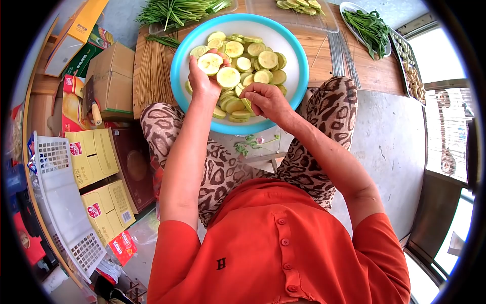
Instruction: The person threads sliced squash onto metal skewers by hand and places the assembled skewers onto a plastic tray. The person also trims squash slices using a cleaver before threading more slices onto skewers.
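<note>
My left hand point(203, 83) is closed around pale green-rimmed zucchini slices point(209, 64), held above a white basin with a blue rim point(179, 49). Another round slice point(228, 77) sits just beyond its fingers, toward my right hand. My right hand point(267, 103) has thumb and fingertips pinched together over the basin's near right part. Whatever is in that pinch is too thin or hidden to make out. Many loose zucchini slices point(268, 60) lie heaped in the basin, which rests between my knees against the table edge.
Bamboo skewers point(154, 73) lie left of the basin on the wooden table point(324, 61), metal skewers point(345, 58) to its right. Chives point(174, 11), a tray of slices point(299, 6), leafy greens point(368, 29) and a filled tray point(411, 68) stand behind. Boxes point(96, 157) crowd the left.
</note>
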Action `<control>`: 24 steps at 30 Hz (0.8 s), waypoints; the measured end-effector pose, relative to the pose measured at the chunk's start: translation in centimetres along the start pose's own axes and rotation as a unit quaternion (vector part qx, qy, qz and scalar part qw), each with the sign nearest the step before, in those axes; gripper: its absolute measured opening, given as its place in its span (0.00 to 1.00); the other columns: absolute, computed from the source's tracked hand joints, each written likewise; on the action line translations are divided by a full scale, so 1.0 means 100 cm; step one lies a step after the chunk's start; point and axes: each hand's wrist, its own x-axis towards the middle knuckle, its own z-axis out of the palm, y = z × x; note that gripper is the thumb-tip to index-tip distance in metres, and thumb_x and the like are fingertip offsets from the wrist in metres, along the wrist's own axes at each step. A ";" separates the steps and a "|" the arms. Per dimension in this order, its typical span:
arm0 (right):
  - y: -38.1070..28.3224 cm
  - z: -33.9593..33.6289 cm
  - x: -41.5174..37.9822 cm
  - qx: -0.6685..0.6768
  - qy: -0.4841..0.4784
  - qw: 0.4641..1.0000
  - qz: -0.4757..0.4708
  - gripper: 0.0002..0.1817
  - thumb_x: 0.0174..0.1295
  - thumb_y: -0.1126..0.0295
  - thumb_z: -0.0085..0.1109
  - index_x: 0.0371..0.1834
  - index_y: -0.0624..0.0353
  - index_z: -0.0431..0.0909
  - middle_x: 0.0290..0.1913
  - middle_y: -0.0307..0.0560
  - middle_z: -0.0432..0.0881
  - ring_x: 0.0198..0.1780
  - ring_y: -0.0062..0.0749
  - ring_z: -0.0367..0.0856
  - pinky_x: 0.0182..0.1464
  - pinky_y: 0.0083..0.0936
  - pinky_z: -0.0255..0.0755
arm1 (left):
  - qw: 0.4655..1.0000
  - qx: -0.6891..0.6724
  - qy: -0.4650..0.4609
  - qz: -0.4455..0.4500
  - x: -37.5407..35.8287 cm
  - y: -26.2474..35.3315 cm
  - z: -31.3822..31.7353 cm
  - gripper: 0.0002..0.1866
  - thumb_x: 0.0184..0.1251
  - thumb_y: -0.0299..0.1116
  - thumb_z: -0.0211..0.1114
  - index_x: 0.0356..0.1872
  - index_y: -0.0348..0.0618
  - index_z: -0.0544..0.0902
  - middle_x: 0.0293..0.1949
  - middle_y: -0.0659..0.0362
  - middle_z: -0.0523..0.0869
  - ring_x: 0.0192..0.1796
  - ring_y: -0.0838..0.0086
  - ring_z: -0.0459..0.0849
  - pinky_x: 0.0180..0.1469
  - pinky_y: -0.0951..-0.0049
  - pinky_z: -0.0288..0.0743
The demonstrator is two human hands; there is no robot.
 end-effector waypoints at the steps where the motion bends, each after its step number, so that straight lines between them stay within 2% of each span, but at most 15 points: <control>1: 0.000 0.000 0.000 0.005 -0.001 1.000 0.004 0.09 0.68 0.69 0.50 0.39 0.63 0.78 0.17 0.34 0.71 0.18 0.15 0.65 0.21 0.17 0.59 | 1.000 0.002 -0.002 0.000 0.000 0.000 0.000 0.32 0.75 0.53 0.30 0.47 0.34 0.76 0.36 0.49 0.80 0.36 0.59 0.78 0.43 0.59 0.77; 6: -0.002 0.000 -0.001 0.007 -0.001 1.000 0.001 0.09 0.68 0.69 0.51 0.39 0.63 0.78 0.17 0.34 0.70 0.18 0.15 0.65 0.21 0.17 0.59 | 1.000 -0.002 -0.015 0.001 0.000 -0.001 0.000 0.32 0.75 0.52 0.30 0.47 0.34 0.76 0.35 0.49 0.80 0.36 0.59 0.79 0.43 0.59 0.77; 8: -0.002 0.000 -0.001 0.009 -0.002 1.000 0.000 0.09 0.68 0.69 0.51 0.39 0.63 0.78 0.17 0.34 0.70 0.18 0.15 0.65 0.21 0.17 0.59 | 1.000 -0.011 0.017 -0.002 -0.002 -0.001 0.006 0.31 0.72 0.52 0.31 0.42 0.35 0.77 0.30 0.47 0.79 0.32 0.57 0.78 0.36 0.58 0.76; 24: -0.015 -0.001 -0.002 0.015 -0.005 1.000 0.027 0.10 0.69 0.69 0.49 0.41 0.63 0.78 0.18 0.35 0.72 0.18 0.15 0.65 0.20 0.16 0.58 | 1.000 -0.009 0.024 -0.008 0.000 0.002 0.008 0.31 0.73 0.53 0.31 0.40 0.35 0.77 0.29 0.48 0.79 0.31 0.58 0.78 0.36 0.58 0.76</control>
